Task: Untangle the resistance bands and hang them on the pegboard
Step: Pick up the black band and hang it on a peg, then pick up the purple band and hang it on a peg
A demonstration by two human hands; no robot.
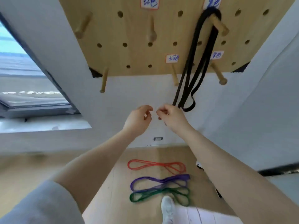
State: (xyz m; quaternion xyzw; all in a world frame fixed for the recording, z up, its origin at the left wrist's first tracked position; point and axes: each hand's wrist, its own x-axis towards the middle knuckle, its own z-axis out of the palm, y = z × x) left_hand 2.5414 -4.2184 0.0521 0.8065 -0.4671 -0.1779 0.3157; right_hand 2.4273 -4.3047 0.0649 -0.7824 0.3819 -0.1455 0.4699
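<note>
A wooden pegboard (139, 50) with several pegs and handwritten labels hangs on the wall. A black band (196, 62) is draped over the upper right peg (220, 27) and hangs down in long loops. Its left strands run straight down into my right hand (172, 117), whose curled fingers grip the band's lower end. One loop hangs free just right of that hand. My left hand (138, 118) is beside it with loosely curled fingers and holds nothing. On the floor lie a red band (155, 165), a purple band (159, 181) and a green band (159, 194), each laid out apart.
A window (24, 75) is on the left wall. My white shoe (168, 209) stands just below the green band. A wall socket (158, 139) sits low on the wall. Dark items lie on the floor at right (218, 193).
</note>
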